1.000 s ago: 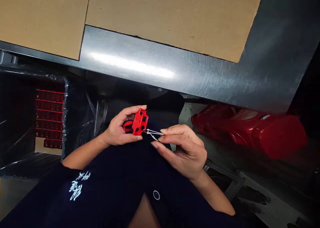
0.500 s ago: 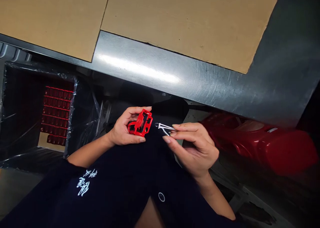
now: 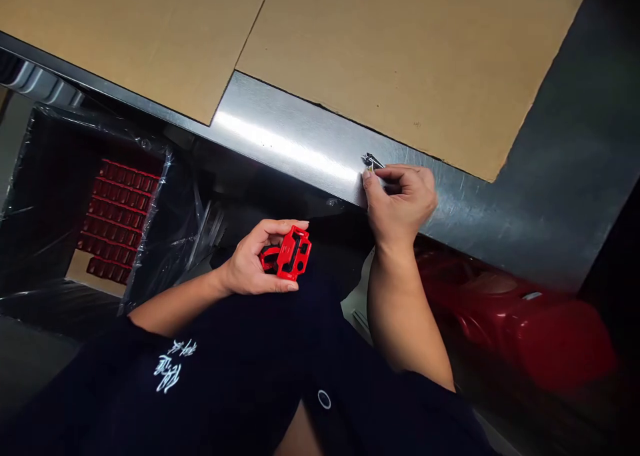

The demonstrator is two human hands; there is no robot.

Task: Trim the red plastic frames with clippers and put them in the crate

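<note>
a small wire clip (image 3: pixel 373 163) is pinched by the right hand (image 3: pixel 400 199) over a steel ledge (image 3: pixel 295 146). a red plastic part (image 3: pixel 293 254) is clasped in the left hand (image 3: pixel 253 263). cardboard sheets (image 3: pixel 400 76) lie on the steel; white lettering (image 3: pixel 167 366) on a dark shirt cannot be read.

The small wire clip (image 3: pixel 373 163) in the right hand (image 3: pixel 400 196) is partly hidden by the fingers and is too small to be made out. The red plastic part (image 3: pixel 293 253) is partly concealed by the left hand (image 3: pixel 249 267). The red moulded shells (image 3: pixel 520 326) are obscured by shadow. The stacked red items (image 3: pixel 120 219) are dimmed behind plastic film (image 3: pixel 167 226) and cannot be identified. The 2 cardboard sheets (image 3: pixel 400 76) are cut off by the top edge.
</note>
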